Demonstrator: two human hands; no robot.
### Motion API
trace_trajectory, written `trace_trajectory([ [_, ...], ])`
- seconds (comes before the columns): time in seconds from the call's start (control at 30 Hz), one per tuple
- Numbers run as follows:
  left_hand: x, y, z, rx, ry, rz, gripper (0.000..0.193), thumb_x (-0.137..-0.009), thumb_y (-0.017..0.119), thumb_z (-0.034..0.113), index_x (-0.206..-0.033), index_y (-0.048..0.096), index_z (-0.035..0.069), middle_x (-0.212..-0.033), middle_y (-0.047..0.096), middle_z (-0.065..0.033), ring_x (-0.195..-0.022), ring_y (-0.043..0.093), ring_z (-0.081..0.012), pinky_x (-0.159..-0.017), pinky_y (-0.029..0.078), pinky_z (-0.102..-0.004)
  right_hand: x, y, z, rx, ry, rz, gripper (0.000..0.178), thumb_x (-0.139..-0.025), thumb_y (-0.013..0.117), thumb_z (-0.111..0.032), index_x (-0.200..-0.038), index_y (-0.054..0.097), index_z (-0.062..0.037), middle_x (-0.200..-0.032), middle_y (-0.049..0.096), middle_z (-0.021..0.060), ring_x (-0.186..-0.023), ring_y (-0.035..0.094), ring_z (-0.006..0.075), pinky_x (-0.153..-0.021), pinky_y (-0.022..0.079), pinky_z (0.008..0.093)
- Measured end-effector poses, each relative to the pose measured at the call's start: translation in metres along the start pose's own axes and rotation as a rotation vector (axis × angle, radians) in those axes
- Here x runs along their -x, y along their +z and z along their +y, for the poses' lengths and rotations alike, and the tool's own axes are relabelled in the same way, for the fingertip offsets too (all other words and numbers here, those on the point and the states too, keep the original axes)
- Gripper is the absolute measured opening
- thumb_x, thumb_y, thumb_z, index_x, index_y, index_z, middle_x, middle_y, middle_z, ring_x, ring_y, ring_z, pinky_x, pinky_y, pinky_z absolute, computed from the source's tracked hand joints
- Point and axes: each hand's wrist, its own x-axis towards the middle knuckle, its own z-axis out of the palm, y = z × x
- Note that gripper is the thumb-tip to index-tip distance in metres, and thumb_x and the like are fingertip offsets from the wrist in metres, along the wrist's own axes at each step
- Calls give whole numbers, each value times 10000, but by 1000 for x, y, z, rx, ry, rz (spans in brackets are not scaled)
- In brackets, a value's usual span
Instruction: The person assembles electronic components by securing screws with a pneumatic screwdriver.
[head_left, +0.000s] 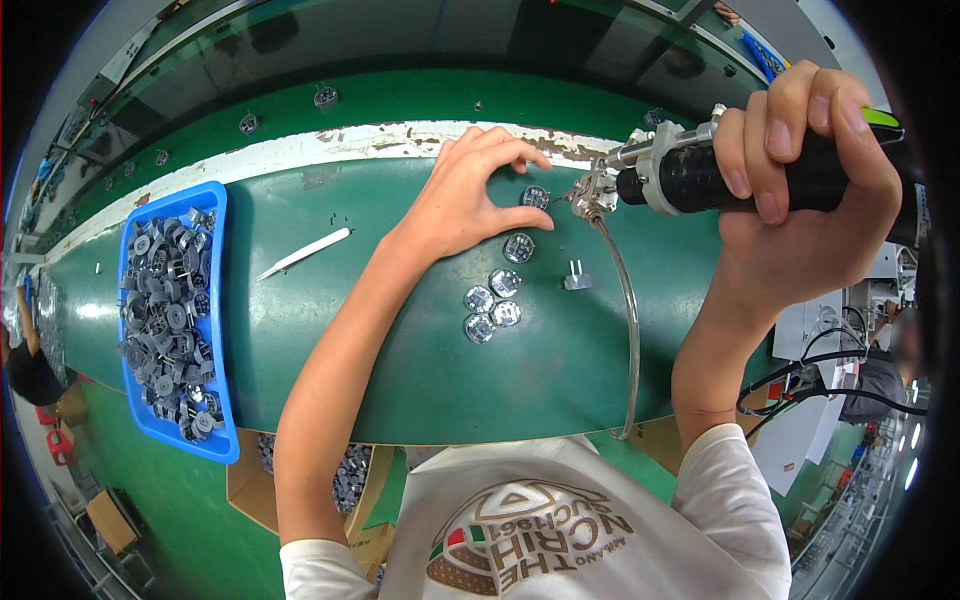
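Observation:
My right hand is wrapped around the black barrel of a dispensing gun, held on its side with the metal nozzle head pointing left. A clear hose drops from that head toward the table's near edge. My left hand is open, thumb and fingers curved apart around a small round electronic part; contact with it is not clear. The nozzle tip is just right of this part. Below it lies another round part, then a cluster of several more. A grey two-pin plug piece stands to their right.
A blue tray full of grey plug parts stands on the green table at the left. White tweezers lie beside it. Beyond the chipped white ledge, a green strip carries scattered parts. A cardboard box is below the table.

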Motion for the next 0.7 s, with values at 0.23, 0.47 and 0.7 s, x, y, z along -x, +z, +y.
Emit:
trace_trajectory([
  [0.23,2,-3,1,15,19,-79,214,-734,887,195,-911,786,131,-905,687,31,-978,568,-177,-1004,381,-360,0,1,5,-45,16,25,189,-991,415,-189,-941,473,-16,-805,504,116,-453,351,97,-509,385,282],
  [0.47,3,-1,-4,44,49,-23,102,-784,835,194,-879,802,181,-820,655,71,-944,538,-163,-977,344,-371,0,8,4,-21,15,0,200,-986,417,-204,-942,475,-17,-793,505,112,-440,347,96,-503,386,282],
  [0.7,3,-1,-7,96,28,2,85,-771,835,179,-847,797,176,-806,647,68,-942,534,-172,-975,351,-379,1,12,7,-46,4,3,205,-985,420,-207,-936,479,-17,-790,510,111,-436,352,96,-500,390,289],
])
